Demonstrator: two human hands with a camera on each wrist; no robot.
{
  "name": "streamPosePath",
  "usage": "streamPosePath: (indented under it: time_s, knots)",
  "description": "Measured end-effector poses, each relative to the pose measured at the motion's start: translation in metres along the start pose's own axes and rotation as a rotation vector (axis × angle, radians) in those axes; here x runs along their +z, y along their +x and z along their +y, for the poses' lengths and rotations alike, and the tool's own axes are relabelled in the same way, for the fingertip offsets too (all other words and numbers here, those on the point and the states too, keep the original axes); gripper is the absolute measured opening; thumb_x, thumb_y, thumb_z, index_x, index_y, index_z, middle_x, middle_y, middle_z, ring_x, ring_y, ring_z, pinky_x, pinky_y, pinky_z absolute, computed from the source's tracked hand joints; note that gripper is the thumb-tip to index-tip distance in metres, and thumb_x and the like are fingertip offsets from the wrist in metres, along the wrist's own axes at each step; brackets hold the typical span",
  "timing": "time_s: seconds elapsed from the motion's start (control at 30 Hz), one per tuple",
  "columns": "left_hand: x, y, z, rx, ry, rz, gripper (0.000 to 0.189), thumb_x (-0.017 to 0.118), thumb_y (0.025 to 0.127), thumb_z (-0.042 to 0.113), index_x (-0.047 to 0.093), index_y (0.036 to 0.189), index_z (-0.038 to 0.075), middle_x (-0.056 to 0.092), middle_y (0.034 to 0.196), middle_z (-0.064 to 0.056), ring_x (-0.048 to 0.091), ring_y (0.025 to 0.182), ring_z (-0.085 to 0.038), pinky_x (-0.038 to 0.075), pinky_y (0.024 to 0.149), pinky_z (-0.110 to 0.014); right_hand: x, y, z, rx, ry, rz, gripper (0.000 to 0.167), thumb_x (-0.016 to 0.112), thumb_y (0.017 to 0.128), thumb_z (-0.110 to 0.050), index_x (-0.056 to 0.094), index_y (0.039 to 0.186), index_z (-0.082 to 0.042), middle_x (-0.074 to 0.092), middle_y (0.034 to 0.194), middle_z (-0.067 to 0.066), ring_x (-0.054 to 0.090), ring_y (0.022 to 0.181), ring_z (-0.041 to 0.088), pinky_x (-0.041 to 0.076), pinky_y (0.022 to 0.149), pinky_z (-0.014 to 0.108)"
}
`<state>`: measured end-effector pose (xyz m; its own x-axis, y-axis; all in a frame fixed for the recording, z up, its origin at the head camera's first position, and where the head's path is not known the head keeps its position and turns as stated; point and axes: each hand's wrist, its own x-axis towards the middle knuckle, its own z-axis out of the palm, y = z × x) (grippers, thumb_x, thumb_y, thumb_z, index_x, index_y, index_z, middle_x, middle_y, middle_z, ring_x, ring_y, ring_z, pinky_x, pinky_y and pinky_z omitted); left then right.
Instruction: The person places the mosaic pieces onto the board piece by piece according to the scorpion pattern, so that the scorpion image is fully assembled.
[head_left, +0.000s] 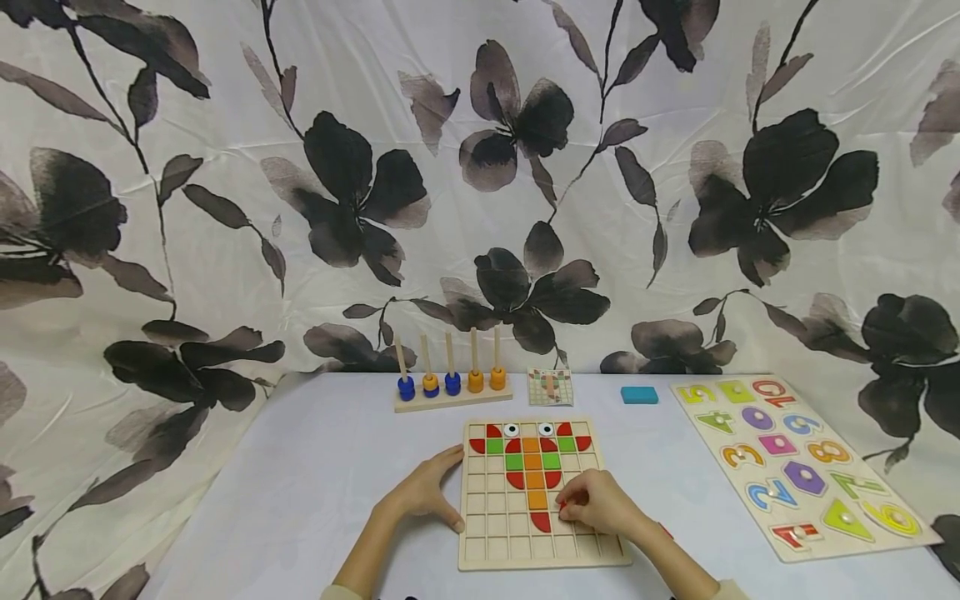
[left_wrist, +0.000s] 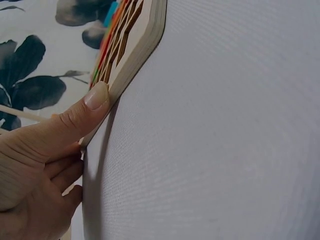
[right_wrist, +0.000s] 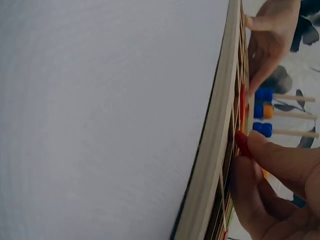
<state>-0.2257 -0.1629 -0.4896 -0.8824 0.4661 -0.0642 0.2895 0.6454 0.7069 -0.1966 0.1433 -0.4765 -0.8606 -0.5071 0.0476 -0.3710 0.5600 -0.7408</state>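
Note:
A wooden grid board (head_left: 495,550) lies on the white table, partly filled with red, green and orange pieces and two round eye pieces. My left hand (head_left: 426,490) rests against its left side, thumb and forefinger spread apart along the edge. In the left wrist view, the left thumb (left_wrist: 75,117) touches the board's side. Between right thumb and fingers, my right hand (head_left: 597,502) pinches a small red piece (right_wrist: 243,144) over the lower right squares. Just left of it, a red quarter-round piece (head_left: 540,522) sits below the column of orange squares (head_left: 535,479).
Behind the board stand a peg stacker (head_left: 450,402) with blue and orange beads and a small pattern card (head_left: 551,387). A blue block (head_left: 639,395) lies farther right. A number-and-shape puzzle board (head_left: 813,533) lies at the right. Floral cloth (head_left: 450,208) hangs behind.

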Motion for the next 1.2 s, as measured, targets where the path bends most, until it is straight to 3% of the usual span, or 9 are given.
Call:
streamPosePath:
  time_s: [0.23, 0.5, 0.7, 0.8, 1.2]
  knots:
    - [0.0, 0.0, 0.001, 0.007, 0.002, 0.005, 0.108, 0.091, 0.05, 0.021, 0.037, 0.139, -0.009, 0.032, 0.147, -0.025, 0.028, 0.135, -0.044, 0.024, 0.111, -0.057, 0.007, -0.003, -0.005, 0.011, 0.0, -0.026, 0.007, 0.072, 0.08, -0.007, 0.075, 0.083, -0.002, 0.071, 0.078, 0.002, 0.058, 0.071, 0.005, 0.049, 0.061, 0.018]
    - [-0.001, -0.001, 0.002, 0.008, 0.0, 0.006, 0.108, 0.091, 0.05, 0.02, 0.037, 0.139, -0.009, 0.032, 0.147, -0.025, 0.028, 0.135, -0.044, 0.024, 0.111, -0.057, 0.006, -0.003, -0.009, -0.066, -0.075, -0.053, 0.011, 0.067, 0.083, -0.003, 0.075, 0.089, -0.001, 0.072, 0.086, 0.006, 0.066, 0.083, 0.021, 0.056, 0.072, 0.027]
    - [0.0, -0.001, 0.002, 0.002, 0.004, 0.002, 0.108, 0.091, 0.051, 0.02, 0.037, 0.139, -0.009, 0.032, 0.147, -0.025, 0.028, 0.135, -0.044, 0.024, 0.111, -0.057, 0.009, -0.001, -0.012, -0.037, -0.055, -0.021, 0.002, 0.069, 0.081, -0.002, 0.07, 0.079, -0.002, 0.067, 0.073, 0.001, 0.056, 0.064, 0.005, 0.05, 0.059, 0.019]
    - [-0.001, -0.002, 0.001, 0.009, 0.006, 0.001, 0.108, 0.091, 0.051, 0.021, 0.037, 0.139, -0.009, 0.032, 0.147, -0.025, 0.028, 0.135, -0.044, 0.024, 0.111, -0.057, 0.011, 0.0, -0.013, -0.021, -0.039, -0.017, 0.008, 0.07, 0.08, -0.002, 0.067, 0.073, -0.005, 0.062, 0.067, -0.003, 0.047, 0.058, 0.001, 0.044, 0.052, 0.017]
    - [-0.001, -0.001, 0.002, 0.011, 0.007, 0.003, 0.107, 0.091, 0.051, 0.021, 0.037, 0.139, -0.009, 0.032, 0.147, -0.026, 0.029, 0.135, -0.044, 0.024, 0.11, -0.057, 0.01, -0.002, -0.016, 0.05, -0.029, -0.001, 0.004, 0.077, 0.074, -0.003, 0.074, 0.075, -0.001, 0.068, 0.07, 0.001, 0.054, 0.065, 0.006, 0.046, 0.054, 0.019]
